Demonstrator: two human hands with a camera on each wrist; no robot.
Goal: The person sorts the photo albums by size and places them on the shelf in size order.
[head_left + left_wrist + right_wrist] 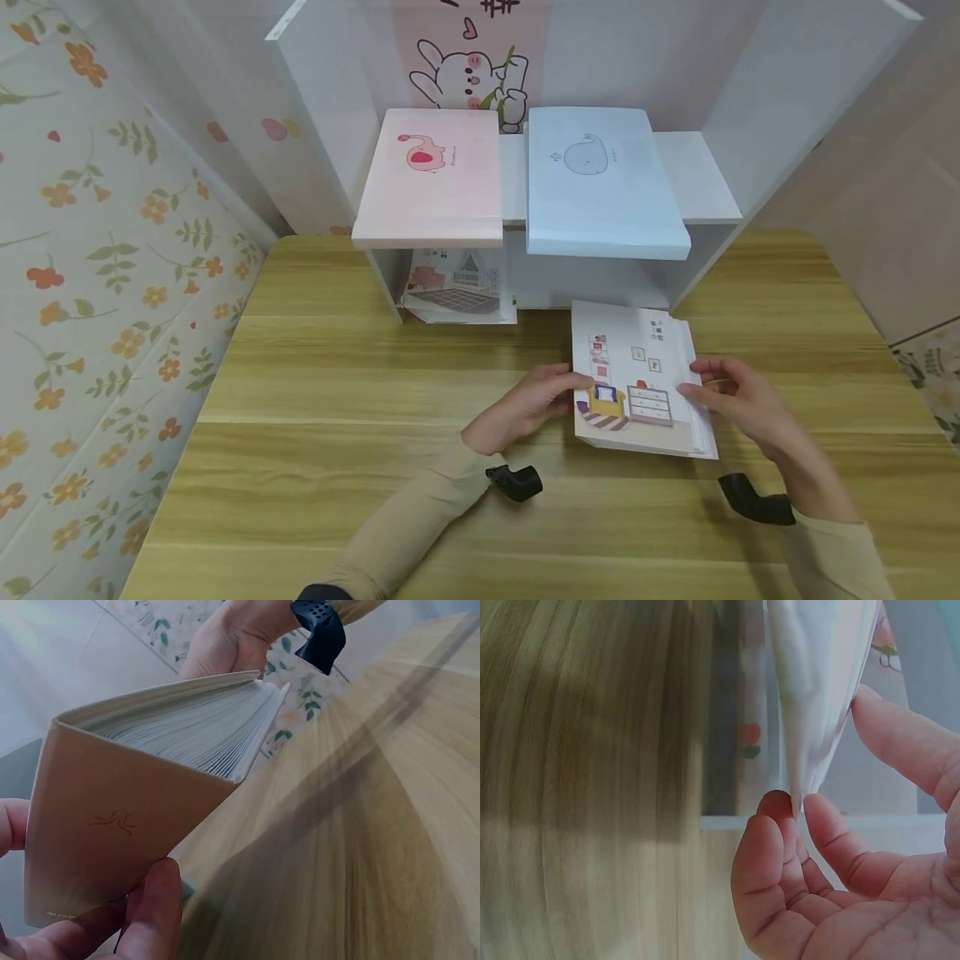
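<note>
A thick photo album with a white cover, drawn furniture and picture frames is held above the table, in front of the shelf. My left hand grips its left side, thumb on the cover. In the left wrist view the brownish spine faces the camera, with a dense block of pages fanning slightly behind it. At the opposite side my right hand pinches the album's edge between thumb and fingers. The right wrist view shows pale sheets tapering down to those fingertips.
A white shelf unit stands at the back of the wood-grain table. On its board lie a pink elephant album and a blue whale album, both overhanging the front. Another illustrated album lies in the lower left compartment.
</note>
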